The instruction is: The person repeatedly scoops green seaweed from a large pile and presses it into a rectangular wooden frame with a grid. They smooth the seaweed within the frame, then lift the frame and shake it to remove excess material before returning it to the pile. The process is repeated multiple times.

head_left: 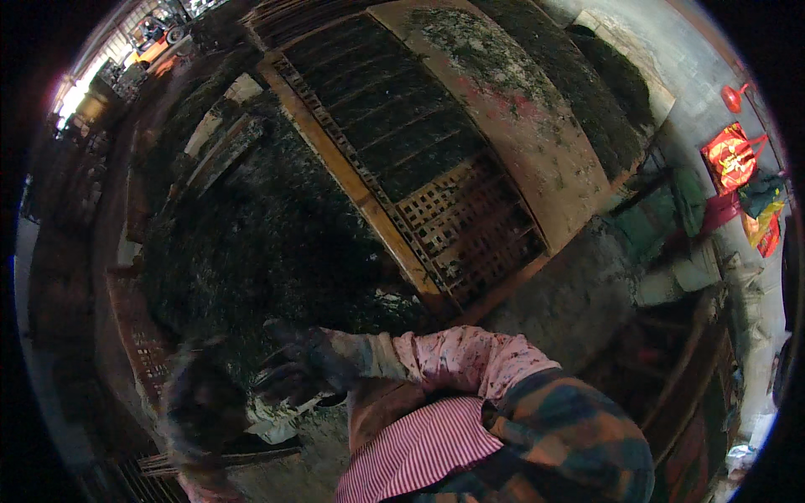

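Observation:
My right hand (305,364), in a dark, dirty glove below a pink patterned sleeve, is at the near edge of a large heap of loose dark green-black material (270,232). Whether its fingers hold any of that material is too dark to tell. To the lower left, my left hand (204,399) is dark and blurred by motion, its grip unclear. A crumpled white sheet or bag (277,427) lies between and below the hands. Beyond the heap runs a yellowish wooden beam (352,182), bordering a frame with a square-holed grid (465,214); dark material covers the frame's far sections.
A tan board (534,157) with scattered dark bits lies beyond the grid. Red bags (729,160) and a red dipper-like item (732,99) hang on the right wall. Green fabric or sacking (654,214) sits below. An orange forklift (148,41) stands far off at upper left.

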Motion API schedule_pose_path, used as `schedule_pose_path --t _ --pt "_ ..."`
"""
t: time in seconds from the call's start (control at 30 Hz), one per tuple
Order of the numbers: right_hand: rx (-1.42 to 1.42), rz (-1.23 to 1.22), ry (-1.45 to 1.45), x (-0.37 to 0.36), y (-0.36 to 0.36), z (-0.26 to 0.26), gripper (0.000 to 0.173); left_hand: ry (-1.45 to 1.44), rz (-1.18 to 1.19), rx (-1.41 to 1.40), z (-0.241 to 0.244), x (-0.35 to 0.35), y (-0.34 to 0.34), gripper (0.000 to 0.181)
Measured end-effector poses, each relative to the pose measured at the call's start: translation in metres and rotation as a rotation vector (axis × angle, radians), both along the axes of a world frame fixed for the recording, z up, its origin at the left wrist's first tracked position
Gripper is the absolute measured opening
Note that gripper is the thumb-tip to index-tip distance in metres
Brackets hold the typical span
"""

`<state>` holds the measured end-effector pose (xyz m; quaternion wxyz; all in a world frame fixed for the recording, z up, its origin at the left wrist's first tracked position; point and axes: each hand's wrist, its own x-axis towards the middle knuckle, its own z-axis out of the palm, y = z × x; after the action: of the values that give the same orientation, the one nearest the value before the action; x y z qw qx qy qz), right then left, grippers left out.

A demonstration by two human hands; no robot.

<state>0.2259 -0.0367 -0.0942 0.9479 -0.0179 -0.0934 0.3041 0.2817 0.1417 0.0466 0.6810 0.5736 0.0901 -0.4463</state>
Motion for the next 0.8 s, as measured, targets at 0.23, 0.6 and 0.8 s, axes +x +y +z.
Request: schedule_pose_path --t 0.23,0.6,0.8 --pt "-0.033 -0.392 0.318 0.003 -0.054 -0.01 0.04 0.135 -0.455 0.026 -0.041 -0.015 -0.016 0.036" --pt "-0.453 -0.874 0.091 -0.035 -0.328 0.003 0.039 -0.463 -0.632 -0.256 -0.119 0.027 -0.213 0.035" --pt "-1.453 -0.93 0.008 -0.083 -0.468 0.04 0.039 -1.338 -1.042 0.009 -0.136 0.039 -0.325 0.027"
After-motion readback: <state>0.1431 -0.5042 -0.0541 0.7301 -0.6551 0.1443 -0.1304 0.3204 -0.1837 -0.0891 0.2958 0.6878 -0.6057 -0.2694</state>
